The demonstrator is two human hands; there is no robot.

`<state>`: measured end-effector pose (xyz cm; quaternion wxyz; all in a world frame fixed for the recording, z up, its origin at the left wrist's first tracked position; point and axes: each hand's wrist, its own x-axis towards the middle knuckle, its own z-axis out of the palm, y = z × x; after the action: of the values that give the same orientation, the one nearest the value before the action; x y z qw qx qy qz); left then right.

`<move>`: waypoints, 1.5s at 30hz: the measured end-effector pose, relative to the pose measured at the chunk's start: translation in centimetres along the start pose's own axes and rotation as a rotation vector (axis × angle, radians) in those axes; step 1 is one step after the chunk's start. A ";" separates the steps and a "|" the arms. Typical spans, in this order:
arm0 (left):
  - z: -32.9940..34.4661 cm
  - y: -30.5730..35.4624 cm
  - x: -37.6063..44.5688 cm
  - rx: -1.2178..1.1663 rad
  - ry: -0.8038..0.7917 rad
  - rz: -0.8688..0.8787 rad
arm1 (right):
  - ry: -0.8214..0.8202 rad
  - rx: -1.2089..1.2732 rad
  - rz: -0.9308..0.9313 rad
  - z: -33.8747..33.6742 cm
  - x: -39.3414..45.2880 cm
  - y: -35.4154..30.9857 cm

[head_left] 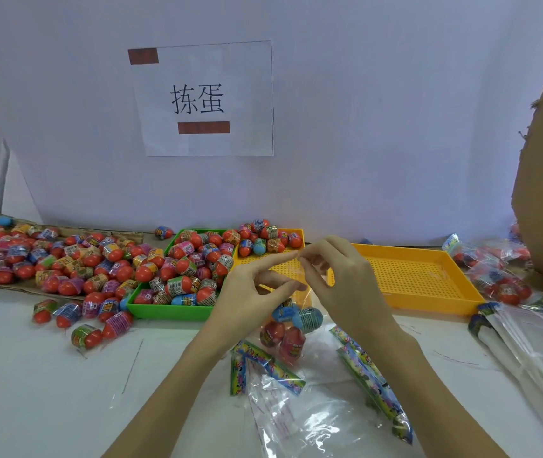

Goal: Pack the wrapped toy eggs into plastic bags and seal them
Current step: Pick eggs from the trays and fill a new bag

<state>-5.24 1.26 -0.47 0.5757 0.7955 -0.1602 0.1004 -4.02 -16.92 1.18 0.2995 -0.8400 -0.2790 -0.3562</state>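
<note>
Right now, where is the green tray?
In the head view, the green tray sits left of centre on the table, heaped with wrapped eggs. A yellow tray touches its right side, and the left hand is just right of it.

Both forearms are bare, with no sleeve in view. The left hand (257, 289) and right hand (343, 285) wear no gloves. Their fingers (313, 251) are slim, with short nails.

Small packing workstation, workshop type. Evidence: bulk heap of wrapped toy eggs (49, 259) on cardboard far left; green tray (164, 310) and yellow sorting trays (428, 299); printed station sign (204, 99) on far wall; stacked bags (534, 345) near right
</note>
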 end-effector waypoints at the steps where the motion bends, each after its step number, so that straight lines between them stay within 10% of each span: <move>1: 0.0 0.1 0.0 -0.009 -0.007 0.005 | 0.006 0.024 0.009 0.0 0.0 0.0; 12: 0.0 0.1 0.1 -0.068 0.033 -0.010 | -0.171 0.263 0.378 0.7 -0.3 0.6; 34: -0.6 0.6 0.1 -0.348 0.086 -0.153 | -0.036 0.071 0.059 0.0 0.0 -0.4; 45: 0.0 0.4 0.2 -0.324 0.100 -0.171 | -0.050 0.377 0.289 -0.1 0.1 -0.7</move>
<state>-5.21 1.11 0.00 0.7100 0.6971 -0.0775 0.0634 -4.46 -16.47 1.50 0.4919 -0.8090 -0.2249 -0.2303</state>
